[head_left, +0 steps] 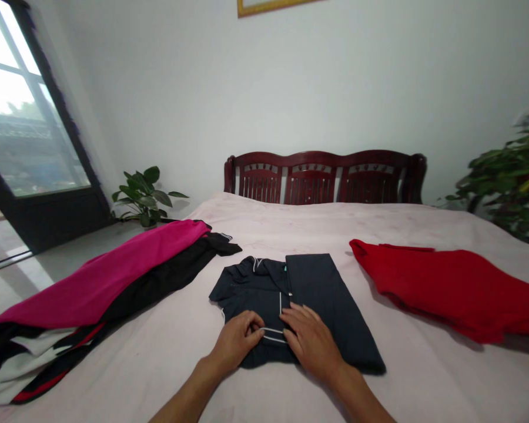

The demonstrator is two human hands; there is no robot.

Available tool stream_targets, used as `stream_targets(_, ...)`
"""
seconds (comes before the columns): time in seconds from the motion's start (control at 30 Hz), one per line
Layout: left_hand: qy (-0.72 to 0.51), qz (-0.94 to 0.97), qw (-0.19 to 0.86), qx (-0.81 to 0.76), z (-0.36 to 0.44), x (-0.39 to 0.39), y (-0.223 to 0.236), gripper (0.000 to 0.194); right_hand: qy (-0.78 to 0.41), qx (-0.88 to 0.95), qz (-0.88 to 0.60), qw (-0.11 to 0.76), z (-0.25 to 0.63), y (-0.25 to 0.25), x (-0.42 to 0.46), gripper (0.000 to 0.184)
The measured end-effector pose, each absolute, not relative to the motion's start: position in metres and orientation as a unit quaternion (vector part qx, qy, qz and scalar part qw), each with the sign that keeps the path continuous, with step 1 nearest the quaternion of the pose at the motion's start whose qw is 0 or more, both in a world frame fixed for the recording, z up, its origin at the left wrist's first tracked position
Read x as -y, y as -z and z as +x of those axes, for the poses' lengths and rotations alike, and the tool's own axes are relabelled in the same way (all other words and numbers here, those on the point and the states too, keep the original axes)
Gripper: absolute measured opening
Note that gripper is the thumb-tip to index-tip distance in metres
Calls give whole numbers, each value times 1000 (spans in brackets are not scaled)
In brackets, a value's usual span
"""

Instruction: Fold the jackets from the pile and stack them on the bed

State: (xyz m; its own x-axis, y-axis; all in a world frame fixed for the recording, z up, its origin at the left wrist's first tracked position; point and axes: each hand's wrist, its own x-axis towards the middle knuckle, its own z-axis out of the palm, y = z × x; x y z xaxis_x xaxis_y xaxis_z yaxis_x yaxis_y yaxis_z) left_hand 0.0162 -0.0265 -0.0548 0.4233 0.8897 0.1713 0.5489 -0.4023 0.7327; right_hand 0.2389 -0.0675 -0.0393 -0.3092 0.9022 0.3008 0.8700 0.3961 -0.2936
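Observation:
A navy jacket (324,294) with white piping lies on the bed, its right half folded into a smooth panel and its left part more rumpled. My left hand (238,336) is closed at the jacket's lower left, thumb and fingertips pinching the fabric beside a white stripe. Flat over the jacket's middle rests my right hand (311,339), fingers extended across the cloth near the zip. The fabric under both palms is hidden.
Magenta clothing (114,276) and black clothing (176,273) are draped at the left of the pink bedspread (167,364). Red clothing (449,288) lies at the right. Behind stands a dark wooden headboard (311,179), with plants (143,191) on either side.

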Motion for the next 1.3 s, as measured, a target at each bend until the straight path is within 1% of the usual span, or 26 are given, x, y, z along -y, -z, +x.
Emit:
stream_targets(0.47, -288, 788, 298, -457, 16, 27, 54, 12, -42, 807, -545, 221, 239, 40, 68, 36)
stream_targets(1.3, -282, 784, 302, -464, 17, 28, 52, 13, -55, 799, -560, 210, 237, 37, 68, 38)
